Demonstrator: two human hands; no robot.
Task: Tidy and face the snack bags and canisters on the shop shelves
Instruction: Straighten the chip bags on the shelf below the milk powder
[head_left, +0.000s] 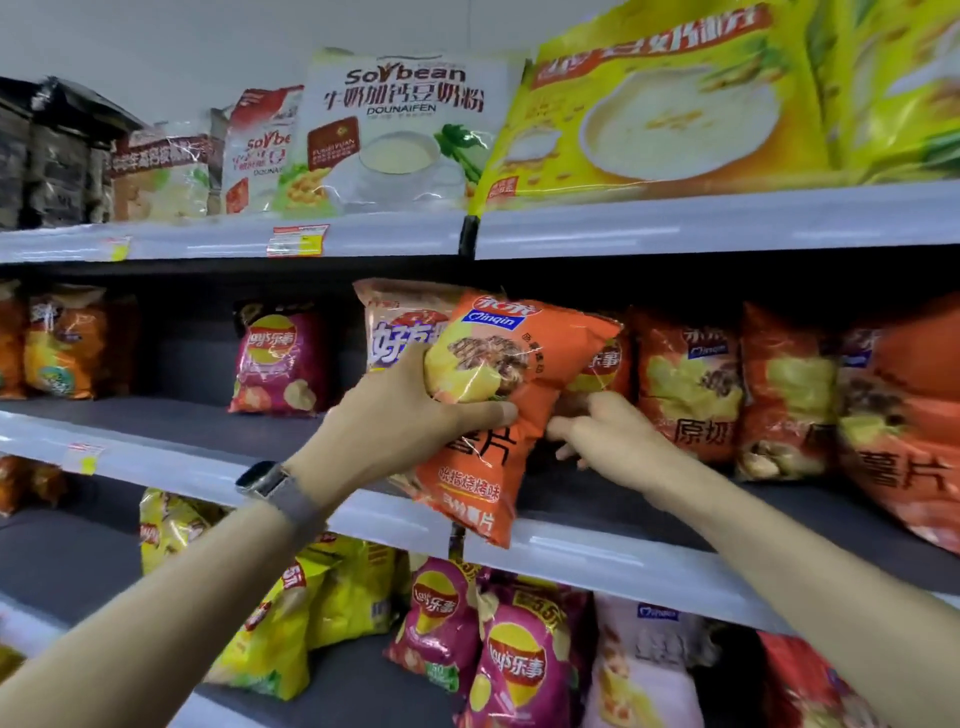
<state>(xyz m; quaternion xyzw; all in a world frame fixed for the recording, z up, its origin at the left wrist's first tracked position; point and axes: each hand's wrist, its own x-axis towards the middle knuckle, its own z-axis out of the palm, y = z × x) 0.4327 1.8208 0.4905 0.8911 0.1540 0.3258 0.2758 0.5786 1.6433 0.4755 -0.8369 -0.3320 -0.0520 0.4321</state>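
Note:
My left hand grips an orange Qinqin chip bag by its left edge, thumb across the front, holding it tilted in front of the middle shelf. Its lower corner hangs past the shelf's front edge. My right hand reaches behind the bag's right side with curled fingers, touching a darker orange bag standing behind it; I cannot see whether it holds that bag. A beige bag stands just behind the held one. More orange Qinqin bags stand in a row to the right.
A pink Lay's bag stands alone to the left on the middle shelf, orange-yellow bags at far left. Soybean powder bags and a big yellow bag fill the top shelf. Yellow and pink Lay's bags crowd the lower shelf.

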